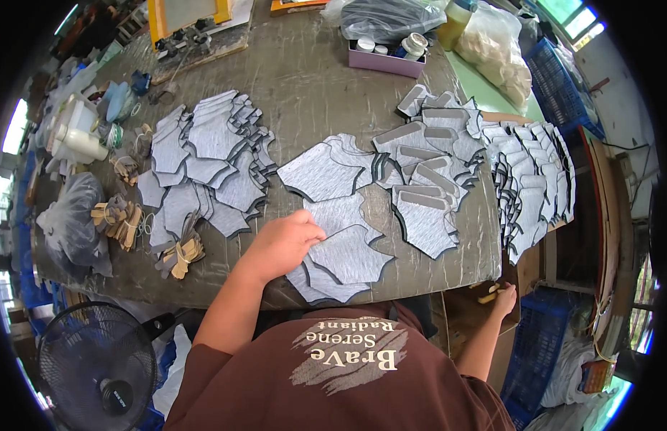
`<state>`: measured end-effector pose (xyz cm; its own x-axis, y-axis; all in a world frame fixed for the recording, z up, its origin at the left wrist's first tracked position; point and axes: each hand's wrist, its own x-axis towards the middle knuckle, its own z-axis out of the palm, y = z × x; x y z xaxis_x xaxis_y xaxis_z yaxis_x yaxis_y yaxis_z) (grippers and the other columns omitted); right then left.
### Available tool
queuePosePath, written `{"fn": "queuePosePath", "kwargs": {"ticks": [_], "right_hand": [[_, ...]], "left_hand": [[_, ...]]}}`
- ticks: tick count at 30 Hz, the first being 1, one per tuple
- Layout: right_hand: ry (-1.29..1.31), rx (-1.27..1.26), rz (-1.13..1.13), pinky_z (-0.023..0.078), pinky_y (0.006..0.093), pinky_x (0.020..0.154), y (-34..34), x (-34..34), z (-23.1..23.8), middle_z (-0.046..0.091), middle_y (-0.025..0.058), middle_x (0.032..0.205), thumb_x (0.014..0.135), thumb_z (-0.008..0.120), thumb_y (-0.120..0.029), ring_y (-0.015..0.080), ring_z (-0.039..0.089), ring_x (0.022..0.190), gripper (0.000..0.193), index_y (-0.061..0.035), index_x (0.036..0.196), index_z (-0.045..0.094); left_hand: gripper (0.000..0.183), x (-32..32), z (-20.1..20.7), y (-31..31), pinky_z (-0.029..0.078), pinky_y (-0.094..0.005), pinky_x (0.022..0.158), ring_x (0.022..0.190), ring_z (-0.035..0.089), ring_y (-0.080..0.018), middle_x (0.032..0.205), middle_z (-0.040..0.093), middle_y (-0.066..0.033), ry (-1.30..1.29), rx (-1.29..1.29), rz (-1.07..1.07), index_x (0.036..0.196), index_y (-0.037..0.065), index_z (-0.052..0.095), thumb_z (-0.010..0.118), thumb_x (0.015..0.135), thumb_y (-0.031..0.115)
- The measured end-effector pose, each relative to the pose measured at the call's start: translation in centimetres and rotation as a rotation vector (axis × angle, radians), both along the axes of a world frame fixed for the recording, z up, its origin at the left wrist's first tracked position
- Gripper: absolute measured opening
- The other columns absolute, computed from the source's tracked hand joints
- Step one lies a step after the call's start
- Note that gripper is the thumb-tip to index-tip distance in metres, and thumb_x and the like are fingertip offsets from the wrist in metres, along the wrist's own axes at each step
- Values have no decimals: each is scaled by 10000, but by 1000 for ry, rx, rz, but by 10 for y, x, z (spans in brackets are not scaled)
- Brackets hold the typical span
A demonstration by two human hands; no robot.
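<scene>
My left hand [287,244] is closed in a pinch at the left edge of a grey cut fabric piece [351,255] with dark edges. That piece lies on a small overlapping pile near the table's front edge. Further back, more grey pieces [323,172] overlap. Low at the right, past the table edge, my right hand [504,300] is closed on a small yellowish thing [487,296] whose kind I cannot make out. It hangs over a brown open box [466,316]. Grey pieces with darker strips on them [423,223] lie to the right of the pile.
Stacked grey pieces [226,136] cover the table's left side, beside tied bundles of strips [120,223] and a plastic bag [75,223]. More pieces [534,172] lie at far right. A purple tray [387,62] holds bottles at the back. A black fan [96,366] stands lower left.
</scene>
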<state>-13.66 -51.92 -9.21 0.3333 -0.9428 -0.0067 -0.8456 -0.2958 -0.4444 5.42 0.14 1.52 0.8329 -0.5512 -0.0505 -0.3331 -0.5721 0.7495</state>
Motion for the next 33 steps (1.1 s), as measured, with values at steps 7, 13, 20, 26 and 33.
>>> {"fn": "queuePosePath", "kwargs": {"ticks": [7,13,20,26,33], "right_hand": [[-822,-236,408,445,325,807,120,97,83,573,109,962,910,523,-25,233,555,872,76,15,964,558],[-258,47,1704,457,399,817,275,134,129,547,139,1046,655,761,-135,336,536,975,363,-67,968,590],[-237,19,1696,436,389,738,297,122,119,534,74,915,687,741,-161,287,515,882,273,-80,915,614],[-514,379,1456,463,365,691,297,129,121,567,100,897,718,702,-34,283,561,818,224,-52,925,619],[-453,830,1337,461,303,589,319,131,133,632,119,773,800,655,-37,214,592,654,82,2,871,663]], "left_hand": [[128,-3,-1,-11,430,-308,595,666,548,-200,819,555,-66,25,-248,169,907,27,566,610,851,134],[660,-20,3,-10,330,-198,463,555,414,-82,842,501,-57,561,-979,236,1097,28,468,359,891,645],[788,-43,-2,-17,345,-215,481,587,408,-98,855,469,-50,825,-1344,277,1170,33,439,270,847,732],[670,-77,15,-15,369,-218,516,582,401,-82,785,445,-28,1062,-1090,18,1276,5,384,362,928,578],[839,-64,5,-12,435,-261,608,650,517,-150,855,533,-80,353,-599,114,1367,-50,326,383,888,637]]}}
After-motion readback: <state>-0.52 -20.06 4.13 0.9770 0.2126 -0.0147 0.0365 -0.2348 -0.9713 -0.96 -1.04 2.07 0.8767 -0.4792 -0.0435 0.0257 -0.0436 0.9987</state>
